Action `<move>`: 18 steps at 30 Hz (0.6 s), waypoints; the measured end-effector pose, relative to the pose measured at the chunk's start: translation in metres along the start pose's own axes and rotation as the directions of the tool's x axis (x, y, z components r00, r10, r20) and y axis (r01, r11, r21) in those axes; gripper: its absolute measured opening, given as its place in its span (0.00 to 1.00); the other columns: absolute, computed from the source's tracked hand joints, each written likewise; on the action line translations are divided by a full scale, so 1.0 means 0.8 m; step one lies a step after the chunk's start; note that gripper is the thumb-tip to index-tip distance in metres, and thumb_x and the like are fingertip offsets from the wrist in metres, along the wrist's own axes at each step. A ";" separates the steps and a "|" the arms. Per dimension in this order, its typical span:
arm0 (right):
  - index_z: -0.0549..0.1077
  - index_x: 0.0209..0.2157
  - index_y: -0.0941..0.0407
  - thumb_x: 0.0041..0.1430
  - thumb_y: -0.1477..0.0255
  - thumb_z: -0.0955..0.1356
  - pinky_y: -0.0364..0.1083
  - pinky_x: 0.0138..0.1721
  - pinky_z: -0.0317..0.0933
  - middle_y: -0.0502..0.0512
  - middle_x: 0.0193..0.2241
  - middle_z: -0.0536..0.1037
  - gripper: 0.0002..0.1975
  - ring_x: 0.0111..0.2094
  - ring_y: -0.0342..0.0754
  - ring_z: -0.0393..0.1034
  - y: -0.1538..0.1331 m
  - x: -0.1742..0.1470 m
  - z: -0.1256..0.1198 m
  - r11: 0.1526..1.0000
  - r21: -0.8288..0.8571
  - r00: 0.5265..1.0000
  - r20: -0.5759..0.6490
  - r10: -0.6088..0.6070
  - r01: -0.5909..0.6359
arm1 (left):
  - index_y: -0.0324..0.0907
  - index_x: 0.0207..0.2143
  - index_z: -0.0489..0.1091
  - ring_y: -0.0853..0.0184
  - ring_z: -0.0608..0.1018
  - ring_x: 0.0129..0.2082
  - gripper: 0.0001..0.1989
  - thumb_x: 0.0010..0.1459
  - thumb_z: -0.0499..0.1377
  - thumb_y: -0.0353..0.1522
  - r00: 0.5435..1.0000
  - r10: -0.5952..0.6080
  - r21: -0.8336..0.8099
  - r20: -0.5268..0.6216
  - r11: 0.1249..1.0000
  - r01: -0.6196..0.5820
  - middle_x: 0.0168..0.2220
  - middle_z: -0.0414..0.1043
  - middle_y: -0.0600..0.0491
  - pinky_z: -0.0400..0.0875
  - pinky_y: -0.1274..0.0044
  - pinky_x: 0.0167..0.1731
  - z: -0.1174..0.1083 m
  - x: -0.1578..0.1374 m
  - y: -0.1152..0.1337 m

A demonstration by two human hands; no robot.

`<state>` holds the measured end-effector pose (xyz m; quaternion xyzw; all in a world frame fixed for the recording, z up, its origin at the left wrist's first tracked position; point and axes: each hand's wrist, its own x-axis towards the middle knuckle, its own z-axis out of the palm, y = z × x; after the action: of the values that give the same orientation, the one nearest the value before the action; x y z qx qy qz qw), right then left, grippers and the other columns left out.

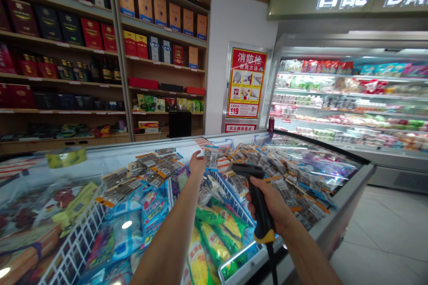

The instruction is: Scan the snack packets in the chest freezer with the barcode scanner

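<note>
My left hand [198,164] reaches far over the freezer, its fingers curled at the left edge of a small snack packet [211,156] with blue trim. The exact finger contact is too small to see clearly. In my right hand [270,202] is a black and yellow barcode scanner [257,200], gripped by its handle, with its cable hanging down. Its head is level with the packet, to the right of it. Similar packets lie in a left pile [155,167] and a larger right pile [284,182]. Yellow-green corn packs [210,240] lie below my hands.
A white wire basket [75,249] divides the freezer goods, with blue bags [130,227] beside it. The freezer's grey rim [351,200] runs along the right. Behind stand shelves of boxes [160,24], a red can [271,124] and a lit dairy cooler [347,98].
</note>
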<state>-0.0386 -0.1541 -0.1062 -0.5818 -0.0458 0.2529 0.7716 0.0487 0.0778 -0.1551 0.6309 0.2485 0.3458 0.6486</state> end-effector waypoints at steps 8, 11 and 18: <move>0.65 0.28 0.57 0.50 0.63 0.63 0.39 0.08 0.54 0.46 0.12 0.66 0.10 0.10 0.40 0.59 -0.008 0.014 -0.026 0.998 0.038 0.997 -0.069 -0.046 0.049 | 0.41 0.47 0.62 0.63 0.73 0.34 0.24 0.45 0.53 0.24 0.975 0.163 0.556 -0.149 0.829 -0.054 0.35 0.71 0.49 0.65 0.77 0.29 -0.074 0.026 0.012; 0.64 0.28 0.56 0.50 0.63 0.63 0.39 0.09 0.54 0.46 0.12 0.66 0.10 0.10 0.40 0.59 -0.010 0.016 -0.034 0.996 0.069 0.996 -0.072 -0.044 0.049 | 0.41 0.47 0.62 0.60 0.73 0.38 0.22 0.47 0.52 0.26 0.959 0.232 0.689 -0.165 0.723 -0.056 0.37 0.71 0.47 0.65 0.73 0.34 -0.112 0.029 0.026; 0.65 0.27 0.57 0.50 0.63 0.63 0.39 0.08 0.54 0.46 0.12 0.66 0.10 0.10 0.40 0.59 -0.011 0.014 -0.039 0.995 0.077 0.996 -0.081 -0.049 0.055 | 0.42 0.48 0.62 0.54 0.68 0.44 0.20 0.50 0.49 0.30 0.945 0.270 0.848 -0.187 0.529 0.016 0.46 0.65 0.43 0.62 0.63 0.40 -0.157 0.016 0.044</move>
<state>-0.0143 -0.1779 -0.1108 -0.5589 -0.0202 0.2111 0.8016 -0.0428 0.1677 -0.1286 0.8213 0.4303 0.3207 0.1937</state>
